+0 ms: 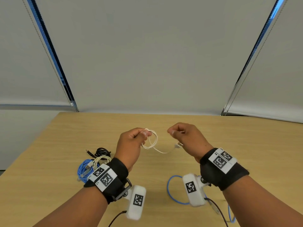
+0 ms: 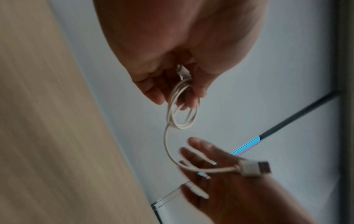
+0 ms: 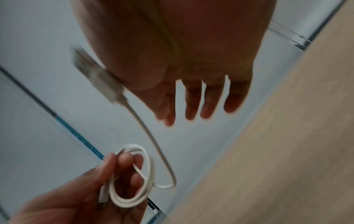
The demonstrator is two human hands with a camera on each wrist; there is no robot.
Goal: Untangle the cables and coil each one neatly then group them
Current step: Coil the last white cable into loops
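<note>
A thin white USB cable [image 1: 151, 142] is partly wound into small loops, and my left hand [image 1: 146, 134] pinches those loops above the wooden table [image 1: 229, 145]. The left wrist view shows the loops [image 2: 182, 112] hanging from my fingers, with a small plug tucked in the palm. The free end curves right to a USB plug [image 1: 177, 145] just under my right hand [image 1: 173, 131]. My right hand [image 3: 193, 109] has loosely bent fingers and nothing between them. The plug [image 3: 95, 75] lies beside its thumb base, not gripped.
At the table's left lie a coiled blue cable [image 1: 84, 169], a coiled white cable [image 1: 102, 159] and a bunched black cable [image 1: 101, 152]. A loose blue cable [image 1: 172, 190] sprawls near the front right. Closed blinds [image 1: 147, 63] hang behind the table.
</note>
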